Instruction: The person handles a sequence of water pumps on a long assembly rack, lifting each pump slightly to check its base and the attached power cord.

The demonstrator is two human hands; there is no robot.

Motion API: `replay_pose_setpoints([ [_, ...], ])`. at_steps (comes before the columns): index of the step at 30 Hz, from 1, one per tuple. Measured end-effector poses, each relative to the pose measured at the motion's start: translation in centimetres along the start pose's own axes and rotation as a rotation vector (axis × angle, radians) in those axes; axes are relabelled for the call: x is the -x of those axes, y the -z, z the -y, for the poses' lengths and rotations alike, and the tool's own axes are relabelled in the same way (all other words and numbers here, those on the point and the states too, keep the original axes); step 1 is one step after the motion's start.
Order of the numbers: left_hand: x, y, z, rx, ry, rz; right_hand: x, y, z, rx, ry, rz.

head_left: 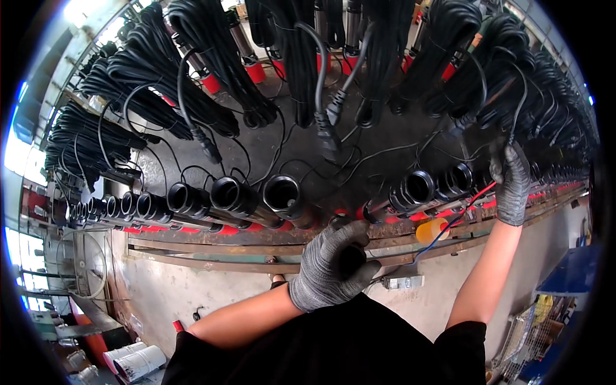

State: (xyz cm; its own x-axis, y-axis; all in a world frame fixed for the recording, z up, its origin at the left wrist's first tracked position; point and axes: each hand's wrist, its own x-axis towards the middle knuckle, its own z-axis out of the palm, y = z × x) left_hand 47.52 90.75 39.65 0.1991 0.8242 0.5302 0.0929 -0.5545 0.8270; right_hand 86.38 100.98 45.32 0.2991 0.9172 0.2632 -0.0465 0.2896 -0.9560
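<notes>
Grey-gloved left hand [330, 268]: fingers curled round black tube [351, 260], mouth facing camera, long axis foreshortened, at tabletop's [398, 135] near edge. Right hand [513, 183] sits farther out, rightward of tube, beside red lead [480, 194]; its grip cannot be told. Bundled black cables [305, 70] hang beyond.

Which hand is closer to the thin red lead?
The right hand: the red lead's upper end reaches that glove, though whether it's gripped is unclear. The left hand is well to the lead's left, around a black tube.
</notes>
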Motion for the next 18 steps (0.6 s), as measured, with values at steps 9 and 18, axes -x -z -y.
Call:
replay_pose_setpoints([
  [9, 0.6, -0.3, -1.2, -0.096, 0.029, 0.135, 0.6, -0.3, 0.4, 0.056, 0.013, -0.024],
  [18, 0.5, -0.7, -0.8, -0.056, 0.005, 0.03, 0.4, -0.3, 0.3, 0.018, -0.013, 0.045],
])
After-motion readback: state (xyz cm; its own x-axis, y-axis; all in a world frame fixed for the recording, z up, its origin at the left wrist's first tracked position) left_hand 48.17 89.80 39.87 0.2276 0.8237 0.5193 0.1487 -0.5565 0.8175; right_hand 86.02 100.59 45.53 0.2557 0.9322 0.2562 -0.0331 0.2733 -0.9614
